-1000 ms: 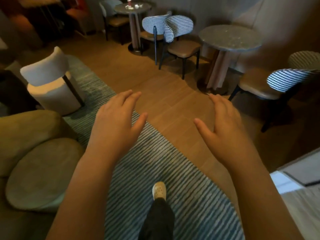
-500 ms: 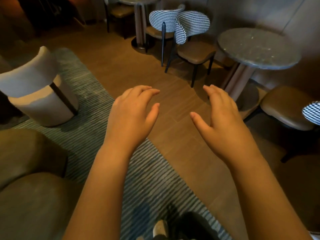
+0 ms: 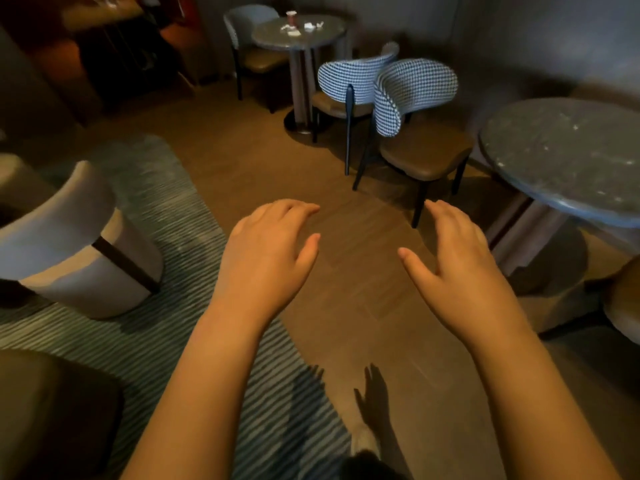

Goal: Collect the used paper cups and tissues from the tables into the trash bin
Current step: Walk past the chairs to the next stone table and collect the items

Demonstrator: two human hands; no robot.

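A paper cup (image 3: 291,18) stands on the far round table (image 3: 329,36) at the top of the view. Crumpled white tissues (image 3: 309,26) lie beside it on that tabletop. My left hand (image 3: 268,252) and my right hand (image 3: 457,261) are held out in front of me, palms down over the wooden floor. Both have relaxed fingers and hold nothing. The cup and tissues are far beyond both hands. No trash bin is in view.
Two houndstooth chairs (image 3: 412,95) stand between me and the far table. A second round table (image 3: 568,157) is close on my right. A white armchair (image 3: 79,244) sits on the striped rug (image 3: 162,334) at my left. A wooden floor lane runs ahead.
I have walked forward; the chairs and right table are nearer, and the far table with cup and tissues is back in view. Both hands stay held out and empty.
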